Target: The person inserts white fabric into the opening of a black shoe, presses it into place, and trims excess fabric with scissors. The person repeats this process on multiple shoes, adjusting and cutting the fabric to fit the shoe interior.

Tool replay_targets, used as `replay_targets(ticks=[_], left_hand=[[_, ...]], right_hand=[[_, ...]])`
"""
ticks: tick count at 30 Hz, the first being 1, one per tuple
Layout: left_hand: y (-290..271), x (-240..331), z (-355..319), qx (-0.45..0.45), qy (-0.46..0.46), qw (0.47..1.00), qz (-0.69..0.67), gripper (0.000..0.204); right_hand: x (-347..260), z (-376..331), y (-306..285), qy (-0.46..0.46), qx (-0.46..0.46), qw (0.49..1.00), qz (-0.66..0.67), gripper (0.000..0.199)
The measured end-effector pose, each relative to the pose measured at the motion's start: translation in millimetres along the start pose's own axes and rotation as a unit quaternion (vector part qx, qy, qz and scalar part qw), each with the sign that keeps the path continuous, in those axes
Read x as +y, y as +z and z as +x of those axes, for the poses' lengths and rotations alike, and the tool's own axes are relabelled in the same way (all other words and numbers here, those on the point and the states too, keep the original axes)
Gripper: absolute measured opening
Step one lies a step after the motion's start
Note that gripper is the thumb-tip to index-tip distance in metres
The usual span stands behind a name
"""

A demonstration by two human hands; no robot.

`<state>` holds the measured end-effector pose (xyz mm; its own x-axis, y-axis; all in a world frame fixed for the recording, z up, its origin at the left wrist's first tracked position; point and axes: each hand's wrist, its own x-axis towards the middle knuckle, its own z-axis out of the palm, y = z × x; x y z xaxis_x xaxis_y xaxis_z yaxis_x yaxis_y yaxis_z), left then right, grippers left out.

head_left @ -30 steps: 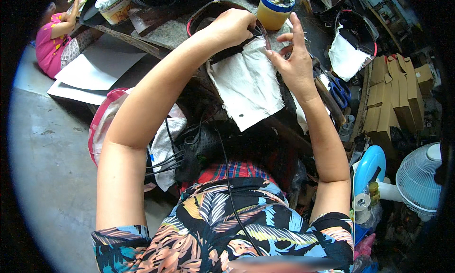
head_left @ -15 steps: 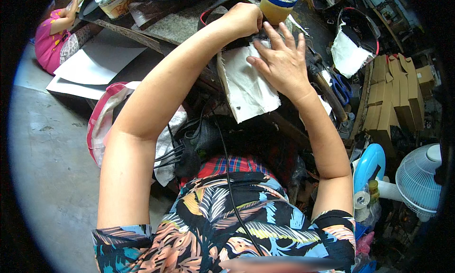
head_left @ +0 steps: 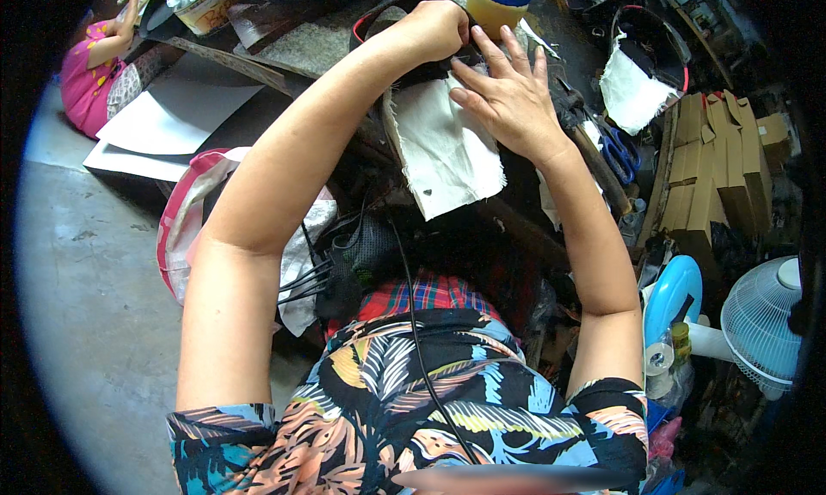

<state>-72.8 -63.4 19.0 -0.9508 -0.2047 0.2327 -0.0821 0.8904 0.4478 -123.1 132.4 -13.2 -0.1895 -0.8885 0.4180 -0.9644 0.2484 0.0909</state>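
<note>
1. We see the left hand (head_left: 439, 30) at the top of the work area, its fingers curled in toward the palm. Its back faces us and hides the fingertips, so we cannot tell what, if anything, it pinches.
2. We find the right hand (head_left: 514, 99) open, fingers spread and pointing up and away, palm turned down over the upper right part of the white cloth (head_left: 447, 164). We see nothing gripped in it, and we cannot tell how firmly it presses.
3. We see the white cloth hanging below and between the two hands, frayed along its edges, with a small dark spot near its lower end.
4. Beside the left hand we make out a dark curved piece with a red edge (head_left: 358, 29), partly covered by the wrist.
5. Just beyond the hands we have a yellowish jar with a blue rim (head_left: 501, 5).
6. To the right of the right forearm we note scissors with blue handles (head_left: 621, 158), and farther up a second white cloth (head_left: 632, 92) against a dark, red-edged loop (head_left: 686, 78).
7. At the right we see upright cardboard boxes (head_left: 695, 172), and nearer, a fan (head_left: 761, 314).
8. At the far left we see another person in pink (head_left: 84, 86), near white sheets (head_left: 172, 116).
</note>
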Motion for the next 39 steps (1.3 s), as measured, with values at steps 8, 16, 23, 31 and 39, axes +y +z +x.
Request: replay_targets(ticks=[8, 16, 23, 31, 39], left_hand=[[-0.9, 0.5, -5.1, -0.008, 0.004, 1.000, 0.006, 0.023], [-7.0, 2.4, -14.1, -0.020, 0.008, 0.999, -0.042, 0.028], [-20.8, 2.2, -52.3, 0.065, 0.044, 0.992, -0.104, 0.038], [-50.6, 33.9, -86.7, 0.274, 0.170, 0.947, 0.006, 0.034], [-72.4, 4.3, -109.8, 0.417, 0.091, 0.897, -0.112, 0.032]], right_hand=[[8.1, -9.3, -23.4, -0.004, 0.076, 0.994, -0.084, 0.048], [2.0, -14.5, -22.5, 0.006, 0.072, 0.996, -0.055, 0.044], [12.9, -7.5, -36.5, 0.219, 0.067, 0.898, 0.377, 0.042], [-28.9, -2.7, -45.9, 0.225, -0.018, 0.776, 0.589, 0.094], [32.4, -6.1, -103.8, 0.122, 0.244, 0.806, 0.526, 0.081]])
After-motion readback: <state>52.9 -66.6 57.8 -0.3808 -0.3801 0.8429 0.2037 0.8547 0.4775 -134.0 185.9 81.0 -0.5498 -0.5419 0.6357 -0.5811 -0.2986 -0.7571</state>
